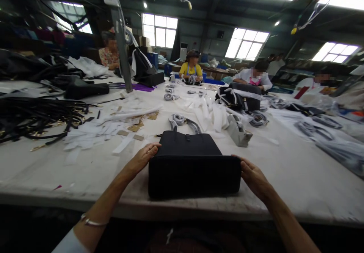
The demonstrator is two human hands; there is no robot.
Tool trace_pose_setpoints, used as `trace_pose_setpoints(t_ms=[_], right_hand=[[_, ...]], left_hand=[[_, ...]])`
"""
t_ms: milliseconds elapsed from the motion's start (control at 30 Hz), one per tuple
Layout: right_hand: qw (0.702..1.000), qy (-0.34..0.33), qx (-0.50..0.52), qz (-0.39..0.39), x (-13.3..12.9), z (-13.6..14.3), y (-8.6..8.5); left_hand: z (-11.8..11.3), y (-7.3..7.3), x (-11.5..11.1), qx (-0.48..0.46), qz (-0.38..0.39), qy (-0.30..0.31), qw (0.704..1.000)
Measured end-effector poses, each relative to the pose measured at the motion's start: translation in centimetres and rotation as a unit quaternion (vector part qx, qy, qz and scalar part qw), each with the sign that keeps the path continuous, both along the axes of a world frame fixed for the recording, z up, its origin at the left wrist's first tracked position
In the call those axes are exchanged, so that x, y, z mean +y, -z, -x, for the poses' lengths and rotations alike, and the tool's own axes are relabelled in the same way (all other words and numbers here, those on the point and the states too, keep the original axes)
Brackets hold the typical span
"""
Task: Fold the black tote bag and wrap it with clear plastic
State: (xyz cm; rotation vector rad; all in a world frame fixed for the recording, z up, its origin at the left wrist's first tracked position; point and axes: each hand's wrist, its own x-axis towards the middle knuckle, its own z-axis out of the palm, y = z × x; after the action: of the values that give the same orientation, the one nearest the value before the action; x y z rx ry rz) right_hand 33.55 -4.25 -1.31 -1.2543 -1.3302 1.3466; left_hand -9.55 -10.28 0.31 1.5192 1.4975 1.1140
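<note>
A black handbag (pixel 184 175) lies on its side at the near edge of the white worktable (pixel 298 184), base toward the wearer. The left hand (pixel 143 159) and right hand (pixel 256 178) stand apart with fingers against its opposite sides — how firmly either grips, I cannot tell. Just beyond sits a grey tape dispenser (pixel 239 132); white paper strips (pixel 88 134) and brown card pieces (pixel 135 127) crowd the left, then black straps (pixel 54 118). A metal post (pixel 121 44) partly blocks the view of one co-worker (pixel 109 57).
</note>
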Motion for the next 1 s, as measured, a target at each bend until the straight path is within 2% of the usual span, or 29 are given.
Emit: trace_pose_setpoints(t_ms=[67, 100, 167, 233, 333, 433, 567, 633, 700, 800, 900, 1000], right_hand=[[0.999, -0.006, -0.034, -0.021, -0.2, 0.2, 0.5], [0.998, -0.002, -0.060, -0.032, -0.3, 0.3, 0.5], [0.994, 0.015, -0.101, -0.047, -0.7, 0.8, 0.5], [0.992, 0.027, -0.119, -0.044, -0.9, 1.6, 0.7], [0.985, 0.040, -0.167, -0.018, -0.8, 3.2, 1.6], [0.963, 0.077, -0.254, -0.039, -0.4, 4.5, 2.6], [0.948, 0.128, -0.283, -0.068, -0.4, 5.3, 3.0], [0.944, 0.150, -0.289, -0.063, -0.7, 5.4, 3.0], [0.941, 0.161, -0.293, -0.052, -1.0, 5.2, 3.0], [0.949, 0.171, -0.263, -0.038, -1.1, 4.5, 2.9], [0.969, 0.199, -0.146, -0.025, -0.4, 3.7, 2.6], [0.981, 0.190, 0.000, 0.040, 1.6, 3.2, 2.1]], left_hand=[[-0.1, -0.2, -1.9, 0.031, -0.053, 0.018, 0.998], [-0.1, -0.1, -2.6, 0.036, -0.055, 0.034, 0.997], [-0.3, 0.2, -3.6, 0.033, -0.017, 0.058, 0.998], [-0.6, 0.6, -3.7, 0.030, 0.031, 0.045, 0.998], [-1.1, 1.4, -2.2, 0.056, 0.058, -0.032, 0.996], [-1.6, 2.0, 0.0, 0.134, 0.079, -0.090, 0.984], [-2.2, 2.2, 1.7, 0.240, 0.128, -0.121, 0.955], [-2.3, 2.3, 1.6, 0.247, 0.129, -0.127, 0.952], [-2.2, 2.6, 1.2, 0.208, 0.087, -0.146, 0.963], [-1.7, 3.2, 0.4, 0.078, 0.025, -0.184, 0.979], [-1.1, 3.2, 0.6, -0.076, 0.063, -0.154, 0.983], [-0.7, 2.7, 2.0, -0.199, 0.101, -0.136, 0.965]])
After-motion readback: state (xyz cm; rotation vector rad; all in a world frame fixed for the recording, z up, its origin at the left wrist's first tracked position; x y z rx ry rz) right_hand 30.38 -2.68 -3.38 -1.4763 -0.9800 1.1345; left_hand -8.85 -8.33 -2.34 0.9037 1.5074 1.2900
